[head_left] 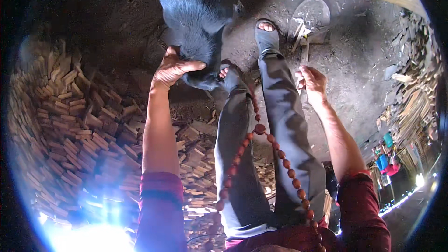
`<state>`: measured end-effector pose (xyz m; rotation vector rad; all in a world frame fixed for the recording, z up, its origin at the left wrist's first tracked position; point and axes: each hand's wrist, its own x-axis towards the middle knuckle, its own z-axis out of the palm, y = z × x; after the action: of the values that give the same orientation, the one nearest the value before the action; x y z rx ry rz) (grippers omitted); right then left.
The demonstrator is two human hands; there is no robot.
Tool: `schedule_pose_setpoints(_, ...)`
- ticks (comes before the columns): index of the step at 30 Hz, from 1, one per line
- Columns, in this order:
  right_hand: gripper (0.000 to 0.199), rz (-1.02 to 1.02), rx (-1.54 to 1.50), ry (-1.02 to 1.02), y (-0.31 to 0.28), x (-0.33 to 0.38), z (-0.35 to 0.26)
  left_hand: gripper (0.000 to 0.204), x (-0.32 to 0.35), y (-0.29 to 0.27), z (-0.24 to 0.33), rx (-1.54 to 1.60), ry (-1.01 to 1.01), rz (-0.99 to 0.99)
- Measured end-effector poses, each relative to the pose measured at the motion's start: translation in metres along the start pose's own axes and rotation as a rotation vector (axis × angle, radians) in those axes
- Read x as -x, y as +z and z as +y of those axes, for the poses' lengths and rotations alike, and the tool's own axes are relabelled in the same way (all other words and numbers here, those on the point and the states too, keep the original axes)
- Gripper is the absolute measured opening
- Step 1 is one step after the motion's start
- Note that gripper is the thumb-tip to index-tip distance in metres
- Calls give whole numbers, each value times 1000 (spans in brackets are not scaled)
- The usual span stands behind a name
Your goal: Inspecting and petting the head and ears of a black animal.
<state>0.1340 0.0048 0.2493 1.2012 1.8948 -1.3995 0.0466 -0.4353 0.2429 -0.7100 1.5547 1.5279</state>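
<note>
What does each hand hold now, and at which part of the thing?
The left hand rests open on the black furry animal, near its lower end, touching rather than gripping. The right hand is closed on a thin wooden stick, at its lower end.

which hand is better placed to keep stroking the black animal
Left. The left hand already rests on the black furry animal lying on the dirt ground. The right hand is off past the right leg, fingers closed on something thin, apart from the animal.
</note>
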Motion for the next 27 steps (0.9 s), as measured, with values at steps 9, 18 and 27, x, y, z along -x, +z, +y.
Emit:
schedule_pose_setpoints(9, 33, 5, -17, 60, -52, 60, 20, 93, 21, 3, 9, -11, 36, 85)
schedule_pose_setpoints(18, 27, -5, 105, 32, -63, 70, -47, 92, 16, -14, -15, -135, 71, 113)
schedule_pose_setpoints(27, 25, -344, 67, -102, 50, 53, -111, 91, 19, -17, -29, -255, -10, 164)
